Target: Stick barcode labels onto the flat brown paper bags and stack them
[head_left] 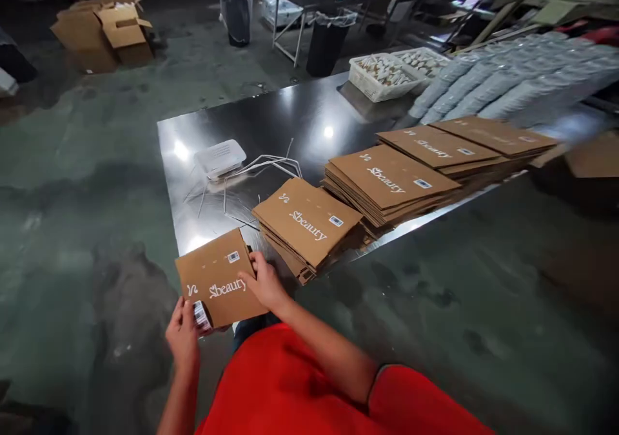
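A brown cardboard piece [217,267] with white "beauty" lettering is held over the near left corner of the metal table. My left hand [182,332] grips its lower left corner, next to a small barcode label roll or sticker [202,316] seen at that corner. My right hand [265,281] pinches its right edge, thumb on the printed face. Just right of it lies a stack of matching cardboard [307,222], and a taller stack [391,177] sits beyond that.
On the metal table [309,109] are a white packet [220,158], loose white straps [264,161], a white bin of small items [382,77], and rows of grey wrapped stacks [507,77]. Open cartons [120,32] and bins stand on the floor behind.
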A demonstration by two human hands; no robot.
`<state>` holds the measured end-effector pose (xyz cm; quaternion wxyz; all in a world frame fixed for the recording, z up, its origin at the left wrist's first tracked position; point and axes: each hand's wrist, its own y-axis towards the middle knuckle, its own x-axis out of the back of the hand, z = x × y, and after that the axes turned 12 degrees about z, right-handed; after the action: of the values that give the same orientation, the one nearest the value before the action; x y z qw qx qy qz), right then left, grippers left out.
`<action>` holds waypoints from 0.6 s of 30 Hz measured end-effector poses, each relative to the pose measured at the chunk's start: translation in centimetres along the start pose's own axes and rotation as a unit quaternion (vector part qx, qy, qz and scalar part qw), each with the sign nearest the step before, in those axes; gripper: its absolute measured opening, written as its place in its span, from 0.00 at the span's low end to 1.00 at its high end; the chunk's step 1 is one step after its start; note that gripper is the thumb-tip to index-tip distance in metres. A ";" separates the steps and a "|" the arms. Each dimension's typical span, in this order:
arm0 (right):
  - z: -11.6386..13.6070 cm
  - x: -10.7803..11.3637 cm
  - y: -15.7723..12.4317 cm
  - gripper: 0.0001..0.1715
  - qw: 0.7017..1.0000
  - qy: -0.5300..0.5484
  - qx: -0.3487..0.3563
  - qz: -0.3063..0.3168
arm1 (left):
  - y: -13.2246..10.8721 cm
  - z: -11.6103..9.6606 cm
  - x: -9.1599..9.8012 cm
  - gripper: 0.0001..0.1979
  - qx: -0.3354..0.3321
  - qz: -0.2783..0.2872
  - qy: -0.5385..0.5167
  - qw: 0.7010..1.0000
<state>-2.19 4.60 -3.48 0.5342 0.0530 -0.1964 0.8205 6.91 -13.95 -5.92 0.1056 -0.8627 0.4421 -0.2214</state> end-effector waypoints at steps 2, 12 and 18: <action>1.9 3.2 -1.8 0.32 0.995 0.047 0.072 -0.055 | -1.2 -3.1 0.6 0.25 -0.055 -0.007 0.015 0.998; 0.1 14.3 -2.7 0.32 0.881 -0.257 -0.141 -0.372 | -4.0 -6.7 -3.3 0.18 -0.122 0.153 -0.036 0.980; 3.4 11.3 -4.5 0.26 0.894 -0.265 -0.011 -0.362 | -5.9 -6.9 -4.8 0.18 -0.102 0.203 -0.056 0.972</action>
<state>-3.36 14.61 4.18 0.7229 0.3303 -0.3069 0.5236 5.38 -6.55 0.98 0.0843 -0.7720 0.6219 -0.1007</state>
